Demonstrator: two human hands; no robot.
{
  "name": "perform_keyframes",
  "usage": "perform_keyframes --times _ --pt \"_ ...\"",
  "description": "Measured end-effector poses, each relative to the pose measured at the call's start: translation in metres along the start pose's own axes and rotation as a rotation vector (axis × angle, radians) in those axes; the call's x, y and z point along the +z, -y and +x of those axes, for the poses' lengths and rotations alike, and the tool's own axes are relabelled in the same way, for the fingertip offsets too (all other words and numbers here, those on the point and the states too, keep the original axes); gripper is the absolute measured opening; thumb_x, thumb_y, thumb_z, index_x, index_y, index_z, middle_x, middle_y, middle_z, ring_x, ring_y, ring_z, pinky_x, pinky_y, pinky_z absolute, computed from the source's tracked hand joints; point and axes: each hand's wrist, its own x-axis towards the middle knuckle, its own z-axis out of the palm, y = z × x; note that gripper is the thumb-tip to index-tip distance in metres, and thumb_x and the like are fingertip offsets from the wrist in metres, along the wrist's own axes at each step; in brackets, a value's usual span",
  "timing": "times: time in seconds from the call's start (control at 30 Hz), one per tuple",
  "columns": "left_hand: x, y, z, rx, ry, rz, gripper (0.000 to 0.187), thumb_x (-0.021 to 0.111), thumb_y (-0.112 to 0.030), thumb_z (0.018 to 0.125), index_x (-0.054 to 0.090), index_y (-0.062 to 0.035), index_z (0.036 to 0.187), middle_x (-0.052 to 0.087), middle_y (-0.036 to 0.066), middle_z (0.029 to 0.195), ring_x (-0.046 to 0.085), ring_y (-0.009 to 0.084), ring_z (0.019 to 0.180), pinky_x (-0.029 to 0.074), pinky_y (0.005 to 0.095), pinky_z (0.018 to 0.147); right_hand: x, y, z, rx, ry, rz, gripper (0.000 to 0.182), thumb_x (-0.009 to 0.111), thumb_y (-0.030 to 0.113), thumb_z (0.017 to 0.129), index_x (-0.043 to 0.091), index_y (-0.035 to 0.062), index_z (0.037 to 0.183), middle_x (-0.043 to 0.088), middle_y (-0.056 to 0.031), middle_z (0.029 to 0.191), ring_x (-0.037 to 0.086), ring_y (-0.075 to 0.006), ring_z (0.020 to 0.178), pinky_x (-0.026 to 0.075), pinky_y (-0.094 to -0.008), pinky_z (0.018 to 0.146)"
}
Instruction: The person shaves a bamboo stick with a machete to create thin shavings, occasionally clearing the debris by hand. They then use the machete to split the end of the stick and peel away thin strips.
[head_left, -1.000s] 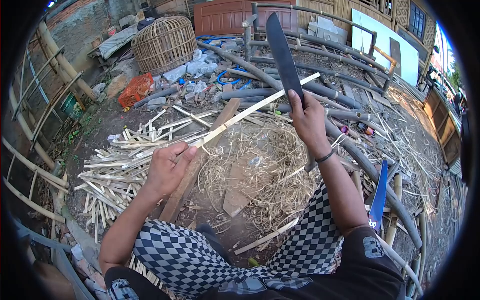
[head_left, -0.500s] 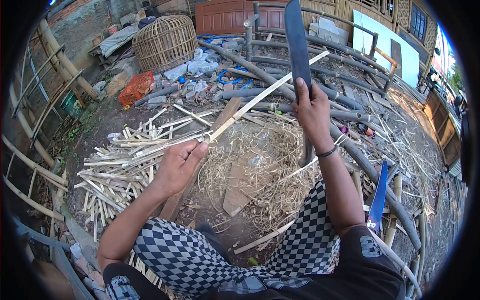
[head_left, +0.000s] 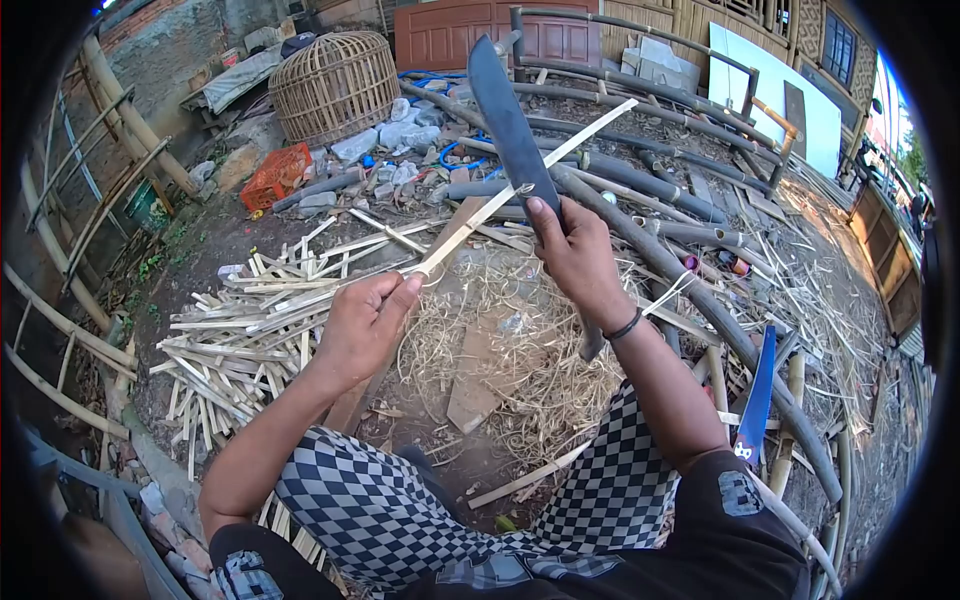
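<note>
My left hand [head_left: 365,322] pinches the near end of a long pale bamboo strip [head_left: 460,234], which slants up and away to the right. In my right hand [head_left: 580,250] is a machete [head_left: 510,125], fingers wrapped round its grip and the broad dark blade pointing up and left. The blade's edge meets the strip a little past its middle, where a small curl of shaving shows. Under both hands, thin curly shavings [head_left: 540,380] cover the ground around a flat board [head_left: 470,385].
Left of the shavings lies a pile of cut strips [head_left: 240,350]. A blue handsaw [head_left: 759,395] stands at the right beside bamboo poles [head_left: 725,320]. Farther off are an orange crate [head_left: 275,176], a woven bamboo cage [head_left: 335,88] and rubble [head_left: 385,150].
My right hand and the machete have moved left and down, and the blade now leans left against the strip. A small shaving has curled up there. My left hand stays nearly in place.
</note>
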Motion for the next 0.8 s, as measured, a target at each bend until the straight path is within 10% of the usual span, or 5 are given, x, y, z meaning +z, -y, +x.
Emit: perform_keyframes --times 0.1,0.23,0.4,0.8 --pt "0.000 -0.003 0.000 0.000 -0.012 0.031 0.045 0.054 -0.032 0.105 0.047 -0.0007 0.074 0.033 -0.001 0.064 0.031 0.0079 0.064 0.032 0.0298 0.056 -0.010 -0.003 0.009 0.117 -0.035 0.130 0.041 0.058 0.039 0.103 0.062 0.0006 0.090 0.054 0.0013 0.062 0.050 -0.0047 0.052 0.039 -0.0256 0.046" --pt "0.001 -0.007 -0.006 -0.007 -0.026 0.051 0.045 0.055 -0.033 0.104 0.048 0.0006 0.075 0.033 0.001 0.063 0.032 0.0089 0.063 0.033 0.0312 0.056 0.015 -0.004 -0.010 -0.089 0.041 0.061 0.040 0.056 0.039 0.104 0.060 0.0007 0.091 0.053 0.0009 0.063 0.050 -0.0051 0.051 0.040 -0.0252 0.046" --pt "0.000 -0.007 0.001 0.012 -0.044 0.067 0.045 0.055 -0.034 0.104 0.050 0.0010 0.076 0.034 0.003 0.062 0.033 0.0097 0.063 0.035 0.0319 0.056 0.001 0.011 -0.001 0.146 0.022 0.126 0.042 0.057 0.038 0.102 0.069 -0.0018 0.098 0.061 -0.0098 0.063 0.059 -0.0162 0.057 0.046 -0.0335 0.055" --pt "0.006 -0.014 0.004 0.110 -0.116 0.126 0.055 0.053 -0.042 0.104 0.055 0.0031 0.073 0.047 0.017 0.056 0.045 0.0252 0.051 0.040 0.0423 0.055 0.025 0.001 -0.014 -0.028 0.045 0.088 0.045 0.057 0.042 0.102 0.066 -0.0005 0.092 0.059 -0.0054 0.061 0.055 -0.0121 0.054 0.045 -0.0334 0.053"
